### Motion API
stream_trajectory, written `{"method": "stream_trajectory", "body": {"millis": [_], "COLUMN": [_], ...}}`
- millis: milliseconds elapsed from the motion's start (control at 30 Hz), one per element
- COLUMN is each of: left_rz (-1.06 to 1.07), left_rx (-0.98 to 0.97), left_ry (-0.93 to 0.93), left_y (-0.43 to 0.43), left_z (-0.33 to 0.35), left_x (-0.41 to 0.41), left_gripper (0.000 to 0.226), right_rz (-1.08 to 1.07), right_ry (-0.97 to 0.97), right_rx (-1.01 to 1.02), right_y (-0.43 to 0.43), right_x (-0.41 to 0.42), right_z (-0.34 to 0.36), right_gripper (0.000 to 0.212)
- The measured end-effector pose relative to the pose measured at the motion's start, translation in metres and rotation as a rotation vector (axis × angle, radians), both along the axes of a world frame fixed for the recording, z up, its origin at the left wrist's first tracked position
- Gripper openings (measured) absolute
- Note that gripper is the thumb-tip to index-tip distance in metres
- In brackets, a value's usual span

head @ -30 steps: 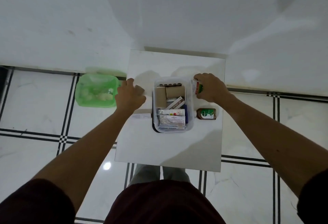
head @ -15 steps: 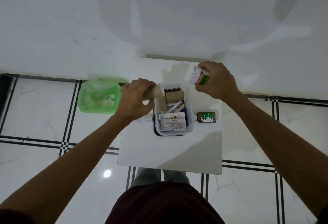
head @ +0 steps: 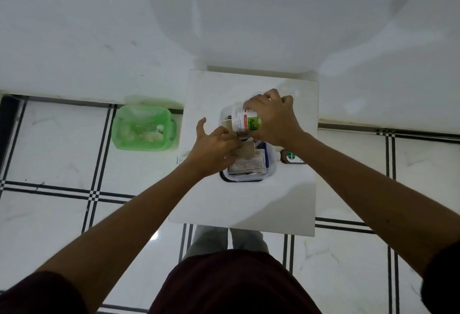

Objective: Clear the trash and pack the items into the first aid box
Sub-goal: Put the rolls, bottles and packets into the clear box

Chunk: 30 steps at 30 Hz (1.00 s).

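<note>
Cotton-bud tub (head: 245, 122): rigid, light plastic, likely slippery; gripped round its body by right hand (head: 272, 120). Bandage roll (head: 245, 152), soft, pinched beneath left hand (head: 214, 148).

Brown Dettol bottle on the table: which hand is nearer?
Right. The right hand, holding the cotton buds container over the first aid box, is just beyond the brown Dettol bottle. The left hand is across the box.
</note>
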<state>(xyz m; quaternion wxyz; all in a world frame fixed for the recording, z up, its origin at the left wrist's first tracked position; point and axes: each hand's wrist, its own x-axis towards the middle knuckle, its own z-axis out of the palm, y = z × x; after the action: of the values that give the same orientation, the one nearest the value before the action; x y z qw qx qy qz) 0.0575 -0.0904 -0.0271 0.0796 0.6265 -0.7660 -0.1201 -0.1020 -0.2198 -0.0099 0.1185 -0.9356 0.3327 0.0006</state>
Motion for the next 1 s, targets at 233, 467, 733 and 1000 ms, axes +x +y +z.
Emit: {"method": "stream_trajectory", "body": {"millis": [233, 467, 733, 1000], "left_rz": [0.028, 0.01, 0.42, 0.421], "left_rx": [-0.081, -0.128, -0.256, 0.357], "left_ry": [0.047, 0.079, 0.424, 0.113], "left_y": [0.006, 0.009, 0.04, 0.088], "left_z": [-0.001, -0.008, 0.0, -0.045], "left_x": [0.005, 0.0, 0.033, 0.049], "left_gripper": [0.022, 0.013, 0.035, 0.068], "right_rz": [-0.096, -0.146, -0.577, -0.375], "right_ry": [0.013, -0.04, -0.276, 0.383], "right_rx": [-0.067, 0.013, 0.263, 0.408], "right_y": [0.01, 0.017, 0.021, 0.052], "right_x": [-0.01, -0.012, -0.061, -0.096], "right_z": [-0.003, -0.01, -0.003, -0.047], "right_gripper": [0.045, 0.039, 0.041, 0.071]}}
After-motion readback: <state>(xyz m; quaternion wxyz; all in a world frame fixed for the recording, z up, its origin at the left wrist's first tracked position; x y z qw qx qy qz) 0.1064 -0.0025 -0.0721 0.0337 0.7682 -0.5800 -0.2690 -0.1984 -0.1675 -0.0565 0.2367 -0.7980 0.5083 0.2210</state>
